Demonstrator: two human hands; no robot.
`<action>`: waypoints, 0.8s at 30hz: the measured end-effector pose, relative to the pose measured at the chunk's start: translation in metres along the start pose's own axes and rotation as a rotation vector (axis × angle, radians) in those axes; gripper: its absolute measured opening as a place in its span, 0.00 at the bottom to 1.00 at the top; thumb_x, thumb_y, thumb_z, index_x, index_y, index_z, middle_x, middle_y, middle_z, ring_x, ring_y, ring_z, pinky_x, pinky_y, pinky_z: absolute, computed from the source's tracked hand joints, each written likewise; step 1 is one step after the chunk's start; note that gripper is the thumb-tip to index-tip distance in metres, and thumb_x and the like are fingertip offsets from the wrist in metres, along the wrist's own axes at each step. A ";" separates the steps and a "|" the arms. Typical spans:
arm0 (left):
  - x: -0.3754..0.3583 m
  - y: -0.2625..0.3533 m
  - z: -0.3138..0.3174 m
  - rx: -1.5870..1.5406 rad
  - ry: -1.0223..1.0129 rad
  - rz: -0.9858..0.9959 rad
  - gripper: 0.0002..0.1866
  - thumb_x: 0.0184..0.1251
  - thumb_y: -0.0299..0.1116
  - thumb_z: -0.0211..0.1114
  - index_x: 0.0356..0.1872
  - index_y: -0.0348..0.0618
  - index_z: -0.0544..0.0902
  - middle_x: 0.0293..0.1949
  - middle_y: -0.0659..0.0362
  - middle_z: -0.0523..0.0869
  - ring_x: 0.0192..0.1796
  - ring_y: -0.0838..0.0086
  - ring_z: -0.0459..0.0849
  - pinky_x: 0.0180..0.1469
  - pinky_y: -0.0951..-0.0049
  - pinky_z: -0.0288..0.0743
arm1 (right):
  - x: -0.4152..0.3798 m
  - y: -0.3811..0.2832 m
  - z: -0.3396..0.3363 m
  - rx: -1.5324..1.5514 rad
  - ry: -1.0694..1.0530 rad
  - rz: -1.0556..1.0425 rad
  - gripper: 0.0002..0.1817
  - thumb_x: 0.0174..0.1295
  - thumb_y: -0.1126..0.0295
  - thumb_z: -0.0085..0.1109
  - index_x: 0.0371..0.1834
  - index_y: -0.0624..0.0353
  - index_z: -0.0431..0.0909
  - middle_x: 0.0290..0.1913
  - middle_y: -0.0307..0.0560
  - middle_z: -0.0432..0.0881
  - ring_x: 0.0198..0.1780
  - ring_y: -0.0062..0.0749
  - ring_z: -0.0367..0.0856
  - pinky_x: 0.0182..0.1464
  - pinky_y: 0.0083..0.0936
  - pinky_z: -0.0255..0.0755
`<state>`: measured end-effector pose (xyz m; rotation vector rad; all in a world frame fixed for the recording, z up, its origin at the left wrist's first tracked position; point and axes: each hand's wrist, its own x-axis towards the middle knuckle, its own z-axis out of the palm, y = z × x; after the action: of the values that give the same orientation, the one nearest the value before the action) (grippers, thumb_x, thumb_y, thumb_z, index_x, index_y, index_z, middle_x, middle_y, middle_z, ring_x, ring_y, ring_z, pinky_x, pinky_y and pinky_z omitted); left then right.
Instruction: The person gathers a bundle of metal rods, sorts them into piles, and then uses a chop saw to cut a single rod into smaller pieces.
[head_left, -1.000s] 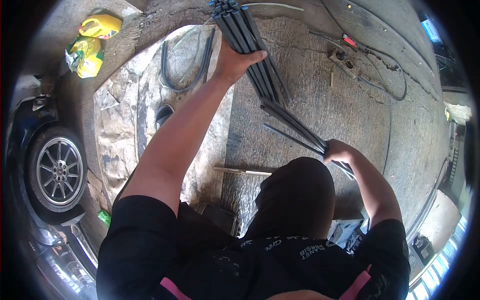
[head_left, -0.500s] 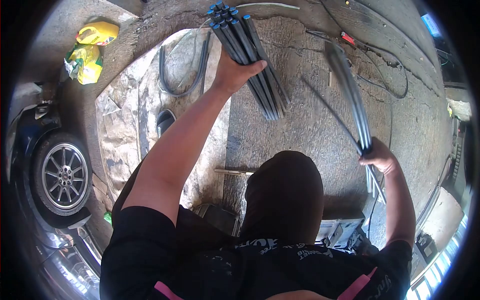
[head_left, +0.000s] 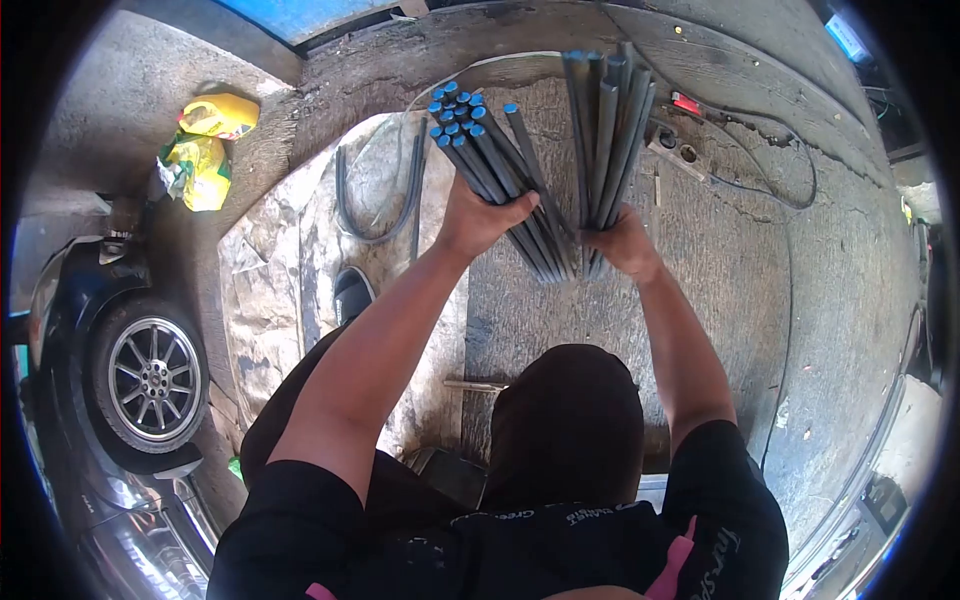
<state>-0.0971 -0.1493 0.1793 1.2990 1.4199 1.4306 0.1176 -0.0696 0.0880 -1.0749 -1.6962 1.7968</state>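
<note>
Gripping a thick bundle of slim black rods with blue ends [head_left: 492, 160], the left hand [head_left: 487, 220] stays closed above the rough brown floor covering [head_left: 700, 300]. The right hand [head_left: 622, 243] has swung inward, closed round a second, fanned bundle of dark rods [head_left: 604, 140] — once well apart, now just beside the first — left of a pale socket strip [head_left: 678, 153].

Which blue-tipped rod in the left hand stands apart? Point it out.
The rightmost rod in the left hand; a gap parts its tip from the clustered others.
</note>
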 end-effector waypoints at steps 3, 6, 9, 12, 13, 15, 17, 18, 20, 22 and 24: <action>-0.007 -0.001 -0.002 -0.044 0.030 -0.034 0.18 0.47 0.24 0.73 0.39 0.39 0.77 0.34 0.61 0.83 0.38 0.77 0.82 0.42 0.73 0.77 | -0.007 -0.002 0.019 0.090 -0.065 -0.033 0.23 0.47 0.79 0.67 0.50 0.63 0.77 0.38 0.40 0.83 0.39 0.27 0.79 0.48 0.25 0.72; -0.010 0.000 -0.004 -0.079 -0.050 -0.041 0.15 0.45 0.26 0.74 0.35 0.39 0.79 0.33 0.61 0.83 0.37 0.77 0.82 0.42 0.73 0.76 | -0.007 0.013 0.020 0.042 -0.071 -0.213 0.23 0.48 0.82 0.66 0.51 0.61 0.76 0.42 0.38 0.82 0.43 0.22 0.77 0.50 0.24 0.71; -0.011 0.010 -0.004 -0.059 -0.094 -0.049 0.15 0.45 0.26 0.73 0.37 0.40 0.80 0.35 0.61 0.84 0.38 0.76 0.82 0.44 0.71 0.76 | -0.014 0.019 0.017 0.120 -0.225 -0.073 0.24 0.47 0.82 0.67 0.52 0.61 0.76 0.44 0.38 0.81 0.47 0.22 0.76 0.53 0.24 0.69; -0.013 0.016 -0.001 -0.055 -0.130 -0.031 0.18 0.45 0.26 0.73 0.41 0.40 0.80 0.36 0.60 0.84 0.39 0.76 0.82 0.46 0.71 0.76 | -0.023 0.030 0.021 0.140 -0.236 0.031 0.24 0.48 0.82 0.67 0.52 0.61 0.76 0.45 0.40 0.81 0.48 0.24 0.76 0.55 0.25 0.69; -0.013 0.015 0.000 -0.077 -0.148 -0.016 0.18 0.46 0.25 0.73 0.42 0.40 0.80 0.37 0.60 0.85 0.40 0.77 0.82 0.47 0.71 0.75 | -0.026 0.030 0.024 0.116 -0.186 -0.002 0.24 0.48 0.81 0.67 0.51 0.62 0.76 0.45 0.41 0.81 0.48 0.24 0.76 0.54 0.25 0.69; -0.013 0.014 0.002 -0.099 -0.169 0.009 0.19 0.47 0.25 0.73 0.43 0.40 0.80 0.38 0.60 0.85 0.40 0.78 0.82 0.47 0.72 0.75 | -0.032 0.023 0.027 0.087 -0.131 -0.043 0.23 0.49 0.81 0.67 0.51 0.62 0.76 0.45 0.41 0.81 0.48 0.24 0.76 0.53 0.26 0.70; -0.019 0.013 0.004 -0.141 -0.214 -0.006 0.18 0.49 0.24 0.73 0.43 0.40 0.80 0.38 0.61 0.84 0.40 0.79 0.81 0.47 0.73 0.75 | -0.042 0.011 0.028 -0.031 -0.095 0.066 0.26 0.50 0.80 0.66 0.55 0.63 0.73 0.47 0.42 0.80 0.49 0.24 0.75 0.53 0.27 0.70; -0.020 0.013 0.007 -0.142 -0.218 0.003 0.18 0.49 0.24 0.73 0.43 0.40 0.80 0.38 0.61 0.84 0.40 0.79 0.81 0.47 0.73 0.75 | -0.046 0.012 0.030 -0.035 -0.089 0.059 0.26 0.50 0.80 0.66 0.55 0.63 0.73 0.47 0.42 0.80 0.49 0.24 0.75 0.53 0.27 0.70; -0.021 0.013 0.012 -0.155 -0.206 -0.053 0.17 0.50 0.25 0.73 0.43 0.40 0.80 0.38 0.62 0.84 0.40 0.79 0.81 0.46 0.74 0.76 | -0.049 0.029 0.035 0.127 0.035 0.028 0.29 0.50 0.79 0.66 0.58 0.63 0.69 0.50 0.42 0.79 0.50 0.24 0.75 0.54 0.26 0.69; -0.019 0.015 0.018 -0.186 -0.230 -0.036 0.17 0.50 0.25 0.73 0.42 0.40 0.80 0.38 0.62 0.84 0.40 0.79 0.81 0.46 0.74 0.76 | -0.049 0.039 0.032 0.164 0.025 -0.016 0.28 0.52 0.80 0.65 0.59 0.62 0.67 0.51 0.42 0.79 0.51 0.24 0.74 0.54 0.25 0.69; -0.015 0.019 0.022 -0.211 -0.253 -0.021 0.17 0.50 0.25 0.73 0.42 0.39 0.80 0.38 0.62 0.84 0.40 0.79 0.81 0.45 0.74 0.76 | -0.047 0.046 0.028 0.266 -0.014 0.042 0.26 0.53 0.82 0.63 0.58 0.62 0.68 0.50 0.42 0.79 0.51 0.23 0.74 0.54 0.23 0.68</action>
<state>-0.0698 -0.1612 0.1928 1.2739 1.0832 1.3110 0.1326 -0.1304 0.0530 -0.9900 -1.4006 1.9926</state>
